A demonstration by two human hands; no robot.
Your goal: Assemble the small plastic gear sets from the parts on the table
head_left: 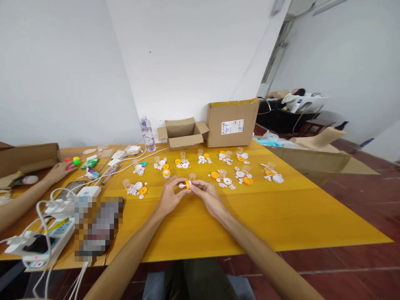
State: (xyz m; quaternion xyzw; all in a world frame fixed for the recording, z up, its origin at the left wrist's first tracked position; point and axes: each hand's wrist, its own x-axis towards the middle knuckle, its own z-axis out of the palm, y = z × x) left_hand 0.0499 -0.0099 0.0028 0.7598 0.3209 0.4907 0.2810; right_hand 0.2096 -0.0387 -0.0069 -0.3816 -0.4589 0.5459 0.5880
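Both my hands meet over the middle of the table. My left hand (pixel 171 195) is closed on a small orange and white round plastic part (pixel 188 184), with a white perforated piece (pixel 181 185) sticking out on its left. From the other side, the fingers of my right hand (pixel 207 194) grip the same part. Just behind my left hand stands an orange and white capped piece (pixel 166 173). A clear plastic cup (pixel 193 176) is right behind the held part. Small groups of white discs (pixel 227 181), orange rings (pixel 215 175) and clear cups lie beyond.
Left of me are a power strip (pixel 51 239) with white cables and a blurred-out phone-like object (pixel 101 227). Another person's hand (pixel 61 171) touches coloured pieces. At the back stand a water bottle (pixel 148 134), an open carton (pixel 184 142) and a closed carton (pixel 231 137).
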